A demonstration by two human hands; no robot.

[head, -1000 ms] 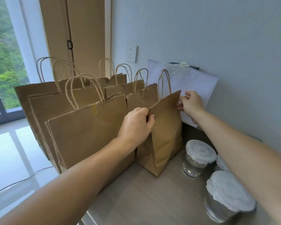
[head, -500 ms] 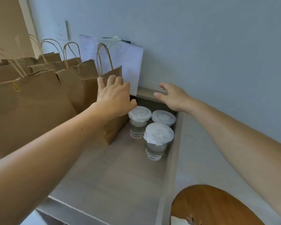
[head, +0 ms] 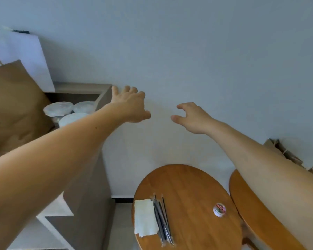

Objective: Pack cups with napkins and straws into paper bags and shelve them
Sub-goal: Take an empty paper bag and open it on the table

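Cups point(head: 58, 109) with white lids stand on the shelf point(head: 83, 86), up and left of the round bench point(head: 188, 186), apparently holding clear liquid; probably weighty, thin-walled and slick, so best gripped round the body, upright; napkin point(head: 145, 219) and straws point(head: 162, 219), light and limp, lie on the bench; left hand point(head: 130, 103) and right hand point(head: 192, 118) hang above it, fingers loose, holding nothing; the paper bag point(head: 13, 105) hides its contents.

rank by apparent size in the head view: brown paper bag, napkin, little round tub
1. brown paper bag, largest even though the frame edge cuts it off
2. napkin
3. round tub, clearly smallest
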